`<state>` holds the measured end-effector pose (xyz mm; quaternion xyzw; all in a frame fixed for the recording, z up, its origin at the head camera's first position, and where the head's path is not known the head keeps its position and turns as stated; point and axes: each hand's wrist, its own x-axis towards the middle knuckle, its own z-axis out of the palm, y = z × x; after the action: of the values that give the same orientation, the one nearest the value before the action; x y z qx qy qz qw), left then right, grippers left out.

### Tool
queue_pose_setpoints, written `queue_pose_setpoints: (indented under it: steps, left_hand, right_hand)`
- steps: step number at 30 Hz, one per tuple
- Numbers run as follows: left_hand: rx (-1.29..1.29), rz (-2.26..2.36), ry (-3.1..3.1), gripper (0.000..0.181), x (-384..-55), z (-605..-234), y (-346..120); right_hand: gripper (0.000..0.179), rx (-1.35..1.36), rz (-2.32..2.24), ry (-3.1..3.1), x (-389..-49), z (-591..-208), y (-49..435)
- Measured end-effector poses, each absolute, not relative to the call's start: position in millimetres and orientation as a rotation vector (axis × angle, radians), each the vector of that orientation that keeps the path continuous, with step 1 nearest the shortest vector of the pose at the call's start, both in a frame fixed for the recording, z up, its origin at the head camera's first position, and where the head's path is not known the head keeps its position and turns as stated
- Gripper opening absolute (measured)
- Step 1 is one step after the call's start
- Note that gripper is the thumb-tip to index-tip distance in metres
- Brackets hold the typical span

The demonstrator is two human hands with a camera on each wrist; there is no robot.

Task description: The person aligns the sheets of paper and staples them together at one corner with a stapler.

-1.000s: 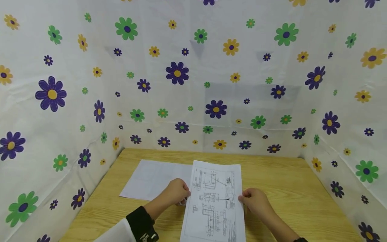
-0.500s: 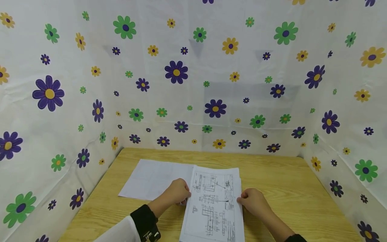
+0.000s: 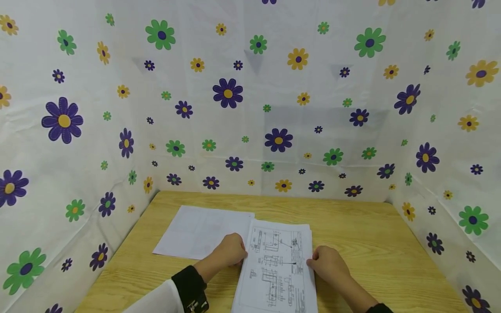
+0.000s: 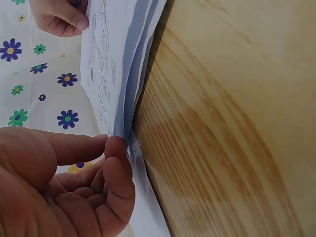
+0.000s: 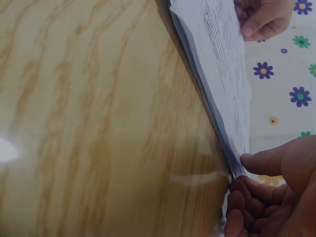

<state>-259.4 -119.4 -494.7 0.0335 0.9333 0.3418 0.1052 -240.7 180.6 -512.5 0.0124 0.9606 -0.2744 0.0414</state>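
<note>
A printed sheet (image 3: 275, 269) with technical line drawings lies at the front of the table, on top of other sheets whose edges show. My left hand (image 3: 230, 251) pinches its left edge between thumb and curled fingers. On the opposite edge my right hand (image 3: 330, 262) does the same. In the left wrist view, the left thumb and index fingertip meet at the paper edge (image 4: 129, 84), where several layers fan slightly apart. The right wrist view shows the right thumb on the upper face of the sheets (image 5: 227, 108), with fingers underneath. Behind the left hand lies a blank white sheet (image 3: 205, 230).
The wooden table (image 3: 364, 230) extends to both sides of the paper. A white curtain (image 3: 250, 100) printed with purple, green and yellow flowers stands behind the table and along its left and right sides.
The drawing sheet has come down and toward me, its far edge now lower in view. More of the blank sheet's right end and the sheets underneath shows. Both hands keep their hold.
</note>
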Motion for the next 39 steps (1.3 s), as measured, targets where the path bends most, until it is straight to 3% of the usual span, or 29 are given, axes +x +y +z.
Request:
queue_pose_setpoints:
  steps: [12,39]
  left_hand:
    - [0.079,0.945,2.750,0.014,-260,-495,-115]
    - [0.044,1.078,2.667,0.018,-256,-493,-118]
  right_hand:
    - [0.025,0.100,-0.988,2.851,-245,-507,181]
    - [0.023,0.175,-0.815,2.847,-257,-498,182]
